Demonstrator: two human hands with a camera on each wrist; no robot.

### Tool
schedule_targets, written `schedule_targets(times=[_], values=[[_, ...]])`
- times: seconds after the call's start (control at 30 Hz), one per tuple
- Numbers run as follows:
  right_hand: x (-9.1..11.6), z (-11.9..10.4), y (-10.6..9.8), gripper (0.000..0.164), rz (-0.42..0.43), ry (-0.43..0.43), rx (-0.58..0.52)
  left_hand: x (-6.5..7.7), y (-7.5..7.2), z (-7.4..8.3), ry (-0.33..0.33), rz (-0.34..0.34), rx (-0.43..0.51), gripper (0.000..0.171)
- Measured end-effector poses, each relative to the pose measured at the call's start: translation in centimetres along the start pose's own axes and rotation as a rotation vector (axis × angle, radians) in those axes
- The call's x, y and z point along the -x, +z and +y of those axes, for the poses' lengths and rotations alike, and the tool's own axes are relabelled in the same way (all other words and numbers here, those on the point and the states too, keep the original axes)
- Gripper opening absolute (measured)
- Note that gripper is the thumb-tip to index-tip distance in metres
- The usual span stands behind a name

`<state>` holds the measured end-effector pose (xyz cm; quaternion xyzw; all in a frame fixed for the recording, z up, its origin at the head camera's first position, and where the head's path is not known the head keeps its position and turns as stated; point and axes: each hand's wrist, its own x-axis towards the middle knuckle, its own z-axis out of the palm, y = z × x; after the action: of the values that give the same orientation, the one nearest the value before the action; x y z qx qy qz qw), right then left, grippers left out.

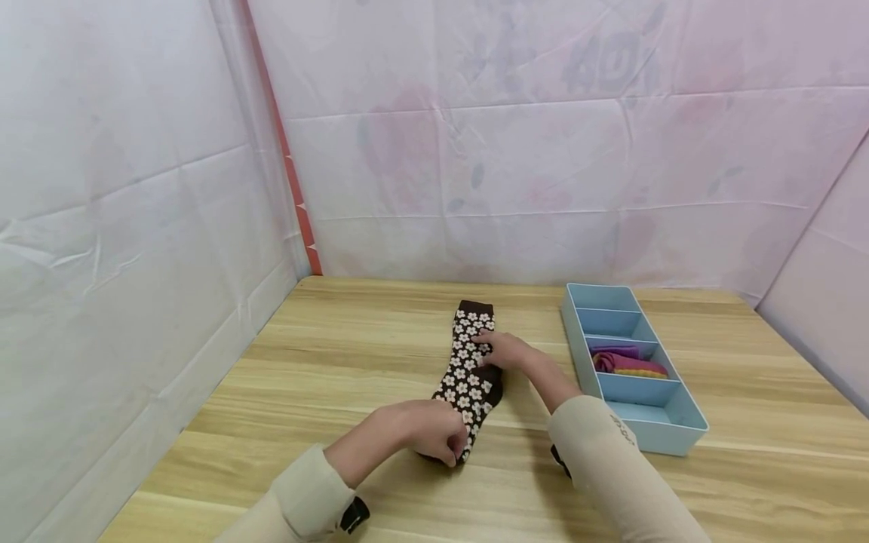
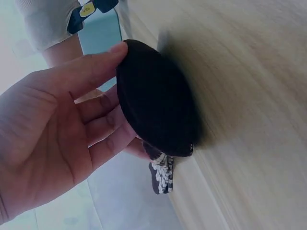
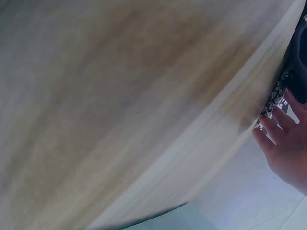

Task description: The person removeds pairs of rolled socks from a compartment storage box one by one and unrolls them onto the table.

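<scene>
Box (image 1: 684, 442): pale blue, divided, on the bench (image 1: 353, 354); everything placed from here.
Flowered sock (image 1: 465, 377): left of the box, apart from it; whether another lies beneath, I can't tell.
Long axis: away from me, toe near, cuff far; cuff end slants toward the box.
Left hand (image 1: 432, 430): farther from the box; thumb and fingers pinch the dark toe, sock stretching ahead.
Right hand (image 1: 505, 352): nearer the box, on the sock's box side; fingers parted, tips touching midway along, sock to their left.
Folded cloths (image 1: 623, 365): in the box, second compartment from my end.
</scene>
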<state>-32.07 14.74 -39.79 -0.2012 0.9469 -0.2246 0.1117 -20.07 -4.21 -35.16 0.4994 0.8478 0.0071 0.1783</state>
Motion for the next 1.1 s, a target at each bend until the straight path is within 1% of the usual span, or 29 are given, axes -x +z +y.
schedule_targets(times=[0.07,0.2,0.3,0.4,0.47,0.53,0.6,0.63,0.67,0.8,0.87,0.93,1.0,1.07,1.1], values=[[0.0,-0.1,0.0,0.049,-0.003,0.003,-0.004,0.0,0.1,0.0,-0.002,0.016,0.008,0.013],[0.0,-0.1,-0.1,0.049,-0.011,0.004,-0.014,0.1,0.4,-0.2,-0.043,0.068,0.072,0.021],[0.1,0.0,-0.1,0.05,-0.015,-0.004,-0.017,0.1,0.8,-0.3,-0.079,0.121,0.106,0.019],[0.1,0.2,-0.1,0.05,-0.016,-0.021,-0.027,0.3,1.2,-0.5,-0.092,0.164,0.11,0.016],[0.1,0.3,-0.2,0.051,-0.019,-0.029,-0.031,0.5,1.4,-0.5,-0.111,0.165,0.113,0.016],[0.2,0.3,-0.3,0.051,-0.02,-0.04,-0.039,0.8,1.5,-0.3,-0.147,0.142,0.118,0.018],[0.0,0.6,-0.3,0.052,-0.025,-0.052,-0.039,1.0,1.7,0.0,-0.184,0.116,0.104,0.023],[-0.2,1.0,-0.1,0.052,-0.021,-0.075,-0.03,1.1,1.8,0.2,-0.194,0.11,0.095,0.025],[-0.2,1.1,-0.1,0.053,-0.023,-0.079,-0.031,1.1,1.9,0.3,-0.203,0.106,0.089,0.027],[-0.4,1.3,0.2,0.053,-0.026,-0.08,-0.04,1.2,2.4,0.4,-0.204,0.137,0.054,0.029],[0.1,0.7,0.0,0.052,-0.027,-0.057,-0.055,1.2,2.5,0.4,-0.202,0.15,0.057,0.028],[0.4,0.4,-0.1,0.051,-0.017,-0.063,-0.05,1.2,2.5,0.2,-0.198,0.163,0.073,0.026],[0.5,0.3,-0.1,0.05,-0.012,-0.068,-0.034,1.2,2.4,0.0,-0.203,0.192,0.096,0.023],[0.6,0.4,-0.1,0.047,0.005,-0.086,-0.014,1.1,2.1,-0.2,-0.225,0.251,0.109,0.02],[0.5,0.5,-0.2,0.045,0.019,-0.091,-0.012,1.1,2.0,-0.3,-0.246,0.29,0.113,0.02]])
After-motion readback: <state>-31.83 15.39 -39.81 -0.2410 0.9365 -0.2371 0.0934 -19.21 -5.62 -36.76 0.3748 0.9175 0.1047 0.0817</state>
